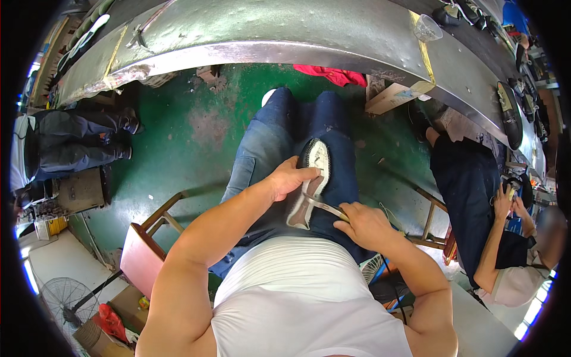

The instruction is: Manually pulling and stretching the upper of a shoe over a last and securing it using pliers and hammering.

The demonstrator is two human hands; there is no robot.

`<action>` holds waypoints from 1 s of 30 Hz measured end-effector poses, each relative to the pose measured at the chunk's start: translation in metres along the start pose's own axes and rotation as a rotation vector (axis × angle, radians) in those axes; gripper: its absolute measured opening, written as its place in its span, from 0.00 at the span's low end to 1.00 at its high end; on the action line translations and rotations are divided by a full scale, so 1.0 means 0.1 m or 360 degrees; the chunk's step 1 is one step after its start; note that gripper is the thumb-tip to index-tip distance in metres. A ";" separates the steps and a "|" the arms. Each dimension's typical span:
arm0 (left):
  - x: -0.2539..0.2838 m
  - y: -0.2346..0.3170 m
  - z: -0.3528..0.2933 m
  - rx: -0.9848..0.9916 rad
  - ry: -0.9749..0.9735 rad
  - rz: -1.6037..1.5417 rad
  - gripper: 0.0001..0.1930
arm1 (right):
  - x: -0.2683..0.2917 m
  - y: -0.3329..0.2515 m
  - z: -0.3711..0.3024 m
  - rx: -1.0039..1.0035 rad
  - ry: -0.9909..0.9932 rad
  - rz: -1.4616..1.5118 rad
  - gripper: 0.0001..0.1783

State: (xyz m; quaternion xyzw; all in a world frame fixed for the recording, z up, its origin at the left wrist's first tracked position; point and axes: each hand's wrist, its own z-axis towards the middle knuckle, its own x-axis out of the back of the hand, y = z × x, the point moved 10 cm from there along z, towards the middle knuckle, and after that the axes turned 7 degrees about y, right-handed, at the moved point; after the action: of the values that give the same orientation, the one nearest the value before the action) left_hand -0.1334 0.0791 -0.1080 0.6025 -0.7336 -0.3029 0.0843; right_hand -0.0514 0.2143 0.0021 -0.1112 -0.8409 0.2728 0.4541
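Observation:
A shoe (317, 157) lies bottom up along my right thigh, its toe pointing away from me. Its underside is pale, and a dark, gathered upper edge runs around the toe. My left hand (291, 179) grips it at the middle, the thumb pressed across the underside. In my right hand (364, 225) is a slim hammer (324, 206), its metal end resting over or just above the heel half of the shoe. Whether the metal touches the shoe I cannot tell.
A metal-topped bench (267, 30) crosses ahead, with a tool (140, 38) and a clear plastic cup (427, 28) on it. Co-workers stand at the left (77, 140) and sit at the right (476, 196). Stools (146, 256) and a fan (68, 303) stand nearby.

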 end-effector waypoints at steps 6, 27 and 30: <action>-0.09 0.06 -0.33 -0.0547 -0.0063 0.0629 0.48 | -0.22 0.36 -0.15 -0.0269 0.0037 0.0189 0.20; -0.05 -0.38 -0.63 -0.0419 -0.0241 0.0986 0.65 | 0.05 -0.03 0.11 0.0032 0.0340 0.0230 0.21; -0.05 -0.44 -0.55 -0.0606 -0.0171 0.1139 0.65 | -0.22 -0.02 0.00 -0.0041 0.0186 0.0059 0.21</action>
State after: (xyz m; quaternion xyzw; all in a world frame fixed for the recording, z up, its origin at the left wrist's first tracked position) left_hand -0.0687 0.0610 -0.0866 0.2661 -0.8311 -0.4159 0.2560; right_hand -0.0393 0.2032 -0.0124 -0.1485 -0.8141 0.2633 0.4959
